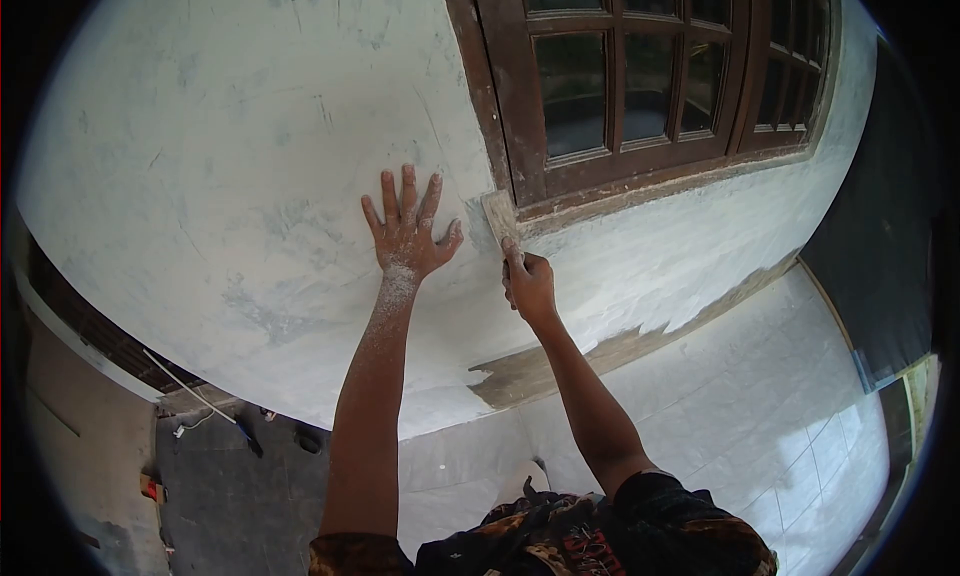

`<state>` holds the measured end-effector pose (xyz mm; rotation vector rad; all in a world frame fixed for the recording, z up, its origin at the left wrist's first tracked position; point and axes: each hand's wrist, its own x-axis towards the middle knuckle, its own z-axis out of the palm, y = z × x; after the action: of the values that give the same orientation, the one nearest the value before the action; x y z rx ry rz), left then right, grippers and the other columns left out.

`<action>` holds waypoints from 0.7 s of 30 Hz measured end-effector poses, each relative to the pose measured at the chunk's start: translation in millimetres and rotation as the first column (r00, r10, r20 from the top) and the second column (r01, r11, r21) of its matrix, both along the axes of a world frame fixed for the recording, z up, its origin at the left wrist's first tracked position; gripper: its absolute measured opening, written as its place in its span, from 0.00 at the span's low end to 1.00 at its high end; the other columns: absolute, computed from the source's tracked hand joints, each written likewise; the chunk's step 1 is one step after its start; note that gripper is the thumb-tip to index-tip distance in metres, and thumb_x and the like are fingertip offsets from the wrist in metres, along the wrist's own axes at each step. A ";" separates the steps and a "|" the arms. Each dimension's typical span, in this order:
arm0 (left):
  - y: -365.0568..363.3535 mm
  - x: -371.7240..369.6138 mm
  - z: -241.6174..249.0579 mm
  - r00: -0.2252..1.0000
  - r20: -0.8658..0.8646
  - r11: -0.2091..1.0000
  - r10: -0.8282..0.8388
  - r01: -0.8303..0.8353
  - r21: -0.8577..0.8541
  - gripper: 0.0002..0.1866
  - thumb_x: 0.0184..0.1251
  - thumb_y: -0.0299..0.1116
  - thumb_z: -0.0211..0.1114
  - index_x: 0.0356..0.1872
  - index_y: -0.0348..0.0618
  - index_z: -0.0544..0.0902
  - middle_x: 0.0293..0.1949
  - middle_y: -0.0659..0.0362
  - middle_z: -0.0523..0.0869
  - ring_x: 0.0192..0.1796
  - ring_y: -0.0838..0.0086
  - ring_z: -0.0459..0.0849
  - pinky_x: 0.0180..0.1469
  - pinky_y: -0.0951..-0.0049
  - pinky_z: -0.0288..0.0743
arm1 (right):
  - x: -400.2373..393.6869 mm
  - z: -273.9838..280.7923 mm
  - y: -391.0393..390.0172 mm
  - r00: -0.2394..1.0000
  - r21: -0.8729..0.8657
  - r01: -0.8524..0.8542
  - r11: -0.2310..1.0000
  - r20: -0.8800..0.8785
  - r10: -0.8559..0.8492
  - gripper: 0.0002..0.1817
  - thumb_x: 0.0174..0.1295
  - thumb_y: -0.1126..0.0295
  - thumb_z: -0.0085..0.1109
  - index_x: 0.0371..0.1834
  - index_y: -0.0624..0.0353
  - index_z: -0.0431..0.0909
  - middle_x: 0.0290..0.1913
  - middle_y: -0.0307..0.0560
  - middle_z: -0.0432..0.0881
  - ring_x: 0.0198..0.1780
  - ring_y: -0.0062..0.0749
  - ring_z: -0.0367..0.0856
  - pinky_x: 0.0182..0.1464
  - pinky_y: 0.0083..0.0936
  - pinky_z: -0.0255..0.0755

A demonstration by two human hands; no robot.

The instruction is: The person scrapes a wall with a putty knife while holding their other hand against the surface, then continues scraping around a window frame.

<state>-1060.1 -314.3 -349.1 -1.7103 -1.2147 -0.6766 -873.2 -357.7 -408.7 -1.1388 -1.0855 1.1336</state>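
My left hand (pixel 408 231) lies flat on the white plastered wall (pixel 230 156), fingers spread, dusted with white powder up the wrist. My right hand (pixel 528 284) grips the handle of a putty knife (pixel 500 219). Its flat blade presses against the wall just below the lower left corner of the dark brown wooden window frame (pixel 520 146). The two hands are about a hand's width apart.
The window (pixel 650 66) with several glass panes fills the upper right. A bare brown patch (pixel 560 361) runs along the wall's base. White floor tiles (pixel 760 416) lie below right. A dark grey floor with a cable and small items (pixel 240 436) lies at lower left.
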 end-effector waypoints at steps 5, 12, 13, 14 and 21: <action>1.4 -0.1 0.5 1.000 0.006 1.000 -0.012 0.012 0.005 0.43 0.54 0.55 0.65 0.72 0.58 0.62 0.77 0.50 0.47 0.79 0.50 0.37 0.71 0.31 0.30 | 1.3 -16.5 -5.7 1.000 0.004 -0.002 1.000 -0.018 0.002 0.31 0.67 0.44 0.53 0.14 0.55 0.66 0.10 0.34 0.63 0.09 0.18 0.61 0.10 0.19 0.54; 2.9 0.1 -0.2 0.999 0.018 0.999 -0.036 0.036 0.004 0.43 0.53 0.54 0.65 0.72 0.58 0.62 0.77 0.50 0.47 0.78 0.49 0.38 0.71 0.31 0.29 | 5.3 0.8 -5.1 0.999 -0.066 -0.049 0.997 -0.011 0.049 0.32 0.67 0.44 0.53 0.15 0.61 0.72 0.11 0.38 0.68 0.12 0.22 0.67 0.15 0.25 0.62; 3.6 -0.4 0.3 0.999 0.014 0.999 -0.035 0.035 0.009 0.43 0.54 0.54 0.65 0.72 0.58 0.62 0.77 0.50 0.48 0.78 0.49 0.38 0.71 0.32 0.29 | 4.4 8.2 -4.2 0.999 -0.054 -0.044 0.998 0.000 0.044 0.32 0.68 0.44 0.53 0.15 0.62 0.72 0.11 0.38 0.68 0.12 0.23 0.67 0.15 0.26 0.62; 3.0 -1.3 -0.2 0.999 0.008 0.999 -0.034 0.034 0.011 0.43 0.54 0.54 0.65 0.72 0.58 0.62 0.77 0.49 0.48 0.78 0.49 0.38 0.71 0.32 0.29 | 3.4 10.7 -4.1 0.999 -0.046 -0.038 0.998 0.009 0.039 0.32 0.68 0.44 0.52 0.15 0.62 0.72 0.11 0.38 0.68 0.12 0.23 0.67 0.16 0.26 0.62; 3.6 -0.9 1.3 1.000 0.011 1.000 -0.023 0.023 0.011 0.43 0.54 0.54 0.64 0.73 0.58 0.62 0.77 0.49 0.47 0.78 0.48 0.37 0.71 0.32 0.29 | 5.3 -13.6 -0.9 0.998 -0.060 -0.037 0.998 0.041 0.039 0.32 0.67 0.45 0.54 0.14 0.62 0.71 0.11 0.38 0.68 0.12 0.22 0.67 0.16 0.26 0.62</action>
<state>-1061.0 -310.7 -347.8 -1.7160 -1.1988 -0.7055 -867.9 -358.6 -422.3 -1.1974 -1.1160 1.1829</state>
